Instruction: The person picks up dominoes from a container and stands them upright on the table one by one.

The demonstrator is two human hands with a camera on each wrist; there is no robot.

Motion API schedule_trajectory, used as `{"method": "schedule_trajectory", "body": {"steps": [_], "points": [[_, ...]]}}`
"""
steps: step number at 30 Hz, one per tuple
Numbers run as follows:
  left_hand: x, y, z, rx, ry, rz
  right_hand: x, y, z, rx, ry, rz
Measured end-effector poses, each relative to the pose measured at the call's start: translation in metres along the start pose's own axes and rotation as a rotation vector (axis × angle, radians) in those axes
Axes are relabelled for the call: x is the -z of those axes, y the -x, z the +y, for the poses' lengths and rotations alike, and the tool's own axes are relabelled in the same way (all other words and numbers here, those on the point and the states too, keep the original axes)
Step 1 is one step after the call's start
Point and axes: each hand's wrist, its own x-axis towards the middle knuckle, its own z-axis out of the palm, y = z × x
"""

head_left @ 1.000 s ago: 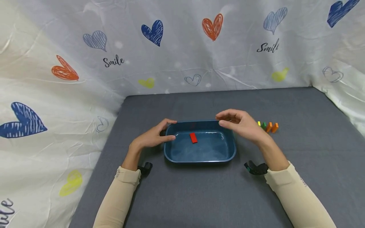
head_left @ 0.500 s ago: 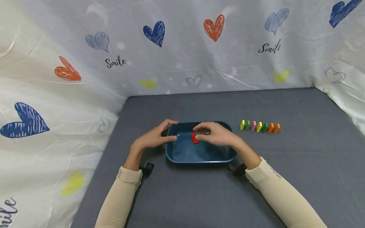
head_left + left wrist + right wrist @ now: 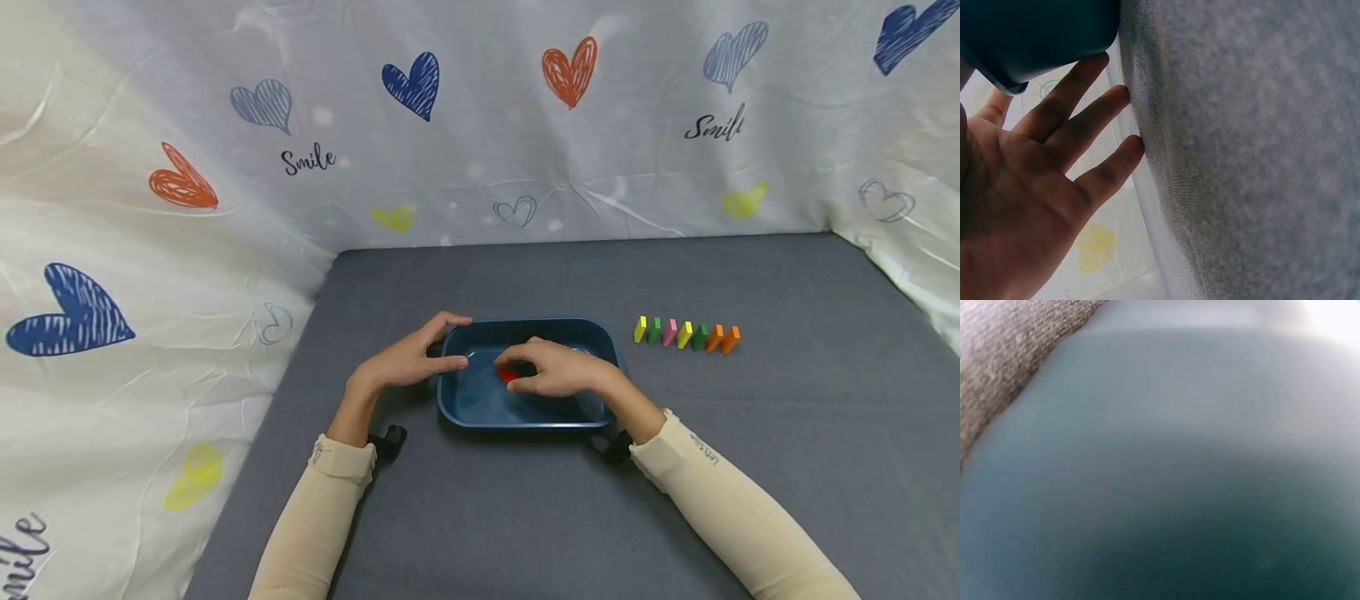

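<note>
A blue rectangular tray (image 3: 480, 414) sits on the grey cloth. My left hand (image 3: 401, 360) rests at its left end, thumb over the rim, fingers outside. In the left wrist view, the fingers (image 3: 1085, 128) are straight and spread, and one fingertip meets the underside of the tray (image 3: 1054, 37). Inside the tray, my right hand (image 3: 558, 369) has its thumb and fingers round a red domino block (image 3: 507, 375), which they partly cover. The right wrist view shows only the blurred tray wall (image 3: 1166, 425) close up; the right fingers are hidden there.
A row of several small upright domino blocks (image 3: 685, 335), yellow, green, pink and orange, stands right of the tray. Grey cloth (image 3: 810, 333) covers the table. A white sheet with printed hearts (image 3: 517, 150) hangs behind and at the left.
My right hand has moved left and down from above the tray's back right rim to the red block, uncovering the domino row. The red block has shifted slightly. My left hand stays at the rim.
</note>
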Motion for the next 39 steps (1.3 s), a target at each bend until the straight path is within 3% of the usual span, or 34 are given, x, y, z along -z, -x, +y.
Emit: {"method": "schedule_trajectory", "body": {"steps": [5,11,18,21,26,33,39], "points": [[0.0,-0.001,0.0,0.003,-0.01,0.002,-0.002,0.001,0.003,0.05,-0.091,-0.034],[0.0,-0.001,-0.001,0.015,-0.012,0.014,-0.004,0.002,0.005,0.005,-0.168,0.017],[-0.001,-0.001,0.0,0.018,-0.015,0.019,-0.007,0.005,0.008,0.036,-0.235,-0.091],[-0.001,-0.001,0.0,0.018,-0.015,0.019,-0.007,0.006,0.01,0.048,-0.262,-0.093],[0.0,-0.001,0.0,0.021,-0.014,0.015,-0.006,0.008,0.01,0.032,-0.219,-0.031],[0.0,-0.001,-0.001,0.021,-0.013,0.019,-0.008,0.01,0.007,0.031,-0.222,-0.132],[0.0,-0.002,-0.001,0.02,-0.018,0.02,-0.007,0.012,0.006,0.019,-0.228,-0.161]]}}
